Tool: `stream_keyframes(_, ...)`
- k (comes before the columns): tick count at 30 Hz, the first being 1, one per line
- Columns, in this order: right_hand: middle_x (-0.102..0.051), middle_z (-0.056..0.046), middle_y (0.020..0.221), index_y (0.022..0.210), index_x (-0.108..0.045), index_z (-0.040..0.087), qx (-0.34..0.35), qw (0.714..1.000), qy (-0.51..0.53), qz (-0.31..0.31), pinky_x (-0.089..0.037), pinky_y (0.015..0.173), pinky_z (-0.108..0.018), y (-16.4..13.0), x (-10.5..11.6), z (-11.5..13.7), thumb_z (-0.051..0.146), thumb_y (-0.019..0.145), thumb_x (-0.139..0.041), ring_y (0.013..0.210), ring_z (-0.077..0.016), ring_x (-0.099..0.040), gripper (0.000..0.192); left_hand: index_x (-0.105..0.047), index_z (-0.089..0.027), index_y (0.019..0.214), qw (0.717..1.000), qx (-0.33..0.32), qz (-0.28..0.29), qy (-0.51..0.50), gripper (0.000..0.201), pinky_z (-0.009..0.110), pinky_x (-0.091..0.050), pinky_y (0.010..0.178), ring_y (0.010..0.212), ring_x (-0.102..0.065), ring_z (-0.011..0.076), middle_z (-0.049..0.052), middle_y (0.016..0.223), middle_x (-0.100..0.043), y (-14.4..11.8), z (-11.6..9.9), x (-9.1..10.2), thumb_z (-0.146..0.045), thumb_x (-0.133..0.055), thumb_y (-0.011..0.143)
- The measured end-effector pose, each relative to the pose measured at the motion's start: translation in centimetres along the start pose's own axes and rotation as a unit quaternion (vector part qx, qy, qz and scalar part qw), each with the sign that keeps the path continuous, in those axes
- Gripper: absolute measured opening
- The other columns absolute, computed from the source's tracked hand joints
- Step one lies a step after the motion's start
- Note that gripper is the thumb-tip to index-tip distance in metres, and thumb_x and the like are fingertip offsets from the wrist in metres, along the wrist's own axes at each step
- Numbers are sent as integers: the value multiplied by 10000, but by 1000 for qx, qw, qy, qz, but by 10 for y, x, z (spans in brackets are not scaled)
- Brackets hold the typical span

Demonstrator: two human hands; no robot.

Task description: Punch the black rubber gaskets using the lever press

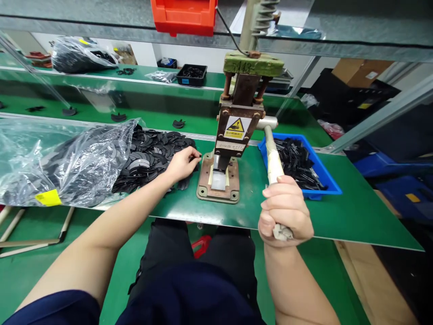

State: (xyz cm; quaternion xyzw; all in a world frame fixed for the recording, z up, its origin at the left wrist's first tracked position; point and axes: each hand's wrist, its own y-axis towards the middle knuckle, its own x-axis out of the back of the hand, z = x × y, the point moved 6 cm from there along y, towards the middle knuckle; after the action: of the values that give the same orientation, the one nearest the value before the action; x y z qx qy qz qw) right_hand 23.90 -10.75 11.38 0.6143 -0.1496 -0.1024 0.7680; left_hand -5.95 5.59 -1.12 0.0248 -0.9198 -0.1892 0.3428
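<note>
Right hand (287, 210) gripping a pale wrapped metal lever (271, 151), left hand (183, 164) by flat curved black pieces (144, 158), can't tell if holding any.

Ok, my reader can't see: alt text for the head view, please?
A person's right hand grips the wrapped lever of a press on a green table; the left hand is at the edge of a heap of curved black parts. A clear bag lies left, a blue bin right.

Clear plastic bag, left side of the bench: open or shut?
Open: black curved parts spill out of the bag onto the green tabletop.
</note>
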Motion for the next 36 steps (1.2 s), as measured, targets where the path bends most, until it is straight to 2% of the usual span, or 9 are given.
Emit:
stream_keyframes(3,-649,57,703,728,-568,245,5,1000,-4,-2,-623,955,-527,1,0,1,308,905,-695,767,-167,-712,227,-670,-243,1154,999,2,43,-16,178,399,-573,1083,1183,-742,221,66,1270,-786,-36,5,-20,-269,-620,985)
stream_keyframes(6,-651,51,705,736,-569,237,7,1000,3,-1,-621,955,-533,2,-1,1,288,896,-705,769,-170,-713,216,-614,-249,1303,998,-7,50,-40,302,401,-540,1163,1289,-711,204,72,1367,-752,-51,1,-26,-215,-587,1004)
stream_keyframes(12,-645,62,688,736,-549,256,-4,1000,-8,7,-624,978,-506,1,-1,0,316,899,-695,781,-164,-723,226,-640,-241,1217,998,-51,-19,-43,186,402,-573,1107,1186,-730,202,80,1234,-757,-50,-14,-8,-257,-552,1054)
stream_keyframes(15,-647,62,693,738,-549,253,-1,1000,-4,6,-620,993,-496,1,0,0,309,895,-703,790,-156,-724,227,-655,-244,1180,994,-98,-45,-30,179,440,-590,1063,1137,-717,222,95,1172,-739,-66,-24,-1,-247,-517,1066)
stream_keyframes(20,-656,53,710,747,-565,245,1,1000,6,8,-617,995,-514,1,0,0,304,904,-716,791,-164,-723,226,-624,-288,1217,989,-137,7,-58,238,522,-607,1041,1159,-705,256,117,1185,-723,-119,-38,-9,-191,-466,1067)
stream_keyframes(23,-652,61,700,737,-559,243,-2,1000,4,3,-619,985,-525,1,0,0,319,907,-721,780,-163,-720,246,-583,-311,1349,992,-106,33,-64,329,542,-597,1075,1220,-689,265,129,1257,-698,-138,-35,-14,-193,-443,1076)
stream_keyframes(26,-650,68,698,728,-556,243,-3,1000,-2,0,-618,984,-525,1,0,-1,329,917,-716,777,-157,-719,263,-530,-299,1443,996,-76,31,-47,391,551,-565,1138,1288,-658,266,141,1330,-662,-139,-30,-16,-191,-432,1080)
stream_keyframes(29,-657,65,712,734,-562,241,-1,1000,4,7,-612,990,-523,1,-1,-1,312,908,-717,791,-161,-723,243,-586,-286,1372,996,-89,11,-29,352,551,-551,1159,1319,-629,271,148,1300,-634,-134,-29,-13,-172,-434,1075)
stream_keyframes(36,-661,62,727,731,-555,235,-4,1000,17,4,-605,991,-530,1,-1,0,297,894,-714,793,-167,-714,236,-692,-281,1313,998,-42,42,-5,287,441,-627,980,1097,-703,254,108,1097,-688,-126,-30,2,-292,-562,1057)
